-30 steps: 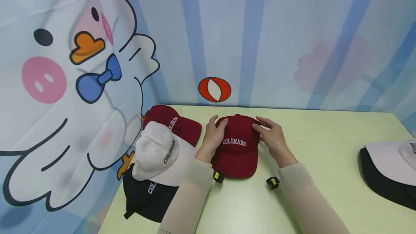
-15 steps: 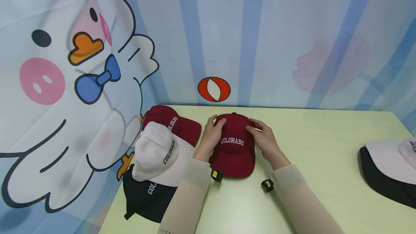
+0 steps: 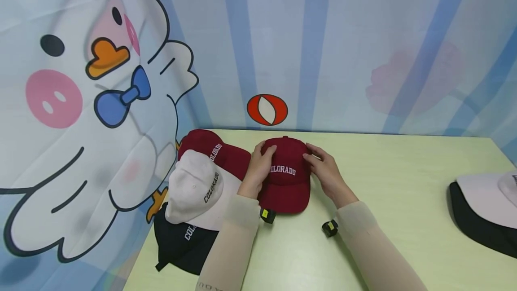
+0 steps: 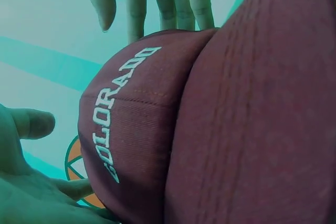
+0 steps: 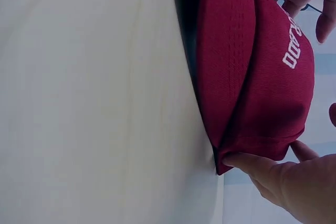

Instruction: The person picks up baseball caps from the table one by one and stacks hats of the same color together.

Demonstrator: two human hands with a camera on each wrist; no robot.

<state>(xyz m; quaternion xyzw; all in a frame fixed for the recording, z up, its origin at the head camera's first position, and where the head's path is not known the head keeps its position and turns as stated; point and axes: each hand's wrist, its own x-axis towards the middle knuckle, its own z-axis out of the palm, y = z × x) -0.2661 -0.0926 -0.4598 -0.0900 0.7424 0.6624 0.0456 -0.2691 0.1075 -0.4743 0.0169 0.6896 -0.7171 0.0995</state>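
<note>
Backdrop (image 3: 343, 48): one printed cloth hanging behind and to the left of the tabletop, showing one cartoon duck (image 3: 93, 116) with a blue bow tie, blue stripes and one red-and-white oval mark (image 3: 267, 109).

Tabletop (image 3: 404, 183): one, pale green, carrying every cap.

Caps, six counted. Left pile, three overlapping: one black cap (image 3: 181, 244) lying lowest, one white cap (image 3: 195, 190) sitting on it, one dark red cap (image 3: 210, 149) lying behind. Right edge, two, both cut off by the frame: one white cap (image 3: 488, 196) sitting on one black cap (image 3: 472, 228). Centre, one: the red COLORADO cap (image 3: 287, 176), sitting near the back of the tabletop, just beside the left pile, brim pointing toward the person.

Hands, two, both in long pale sleeves, each wrist wearing one small black-and-yellow device.

Left hand (image 3: 260, 165): cupping the left side of the crown, fingers curving over the top, thumb lying along the front panel beside the lettering.

Right hand (image 3: 323, 169): pressing against the right side of the crown, fingers curling onto the fabric; the right wrist view is showing the thumb (image 5: 247, 162) pinching the cap where crown meets brim.

Cap is being gripped between both hands; brim edge is resting on the tabletop in the right wrist view.
</note>
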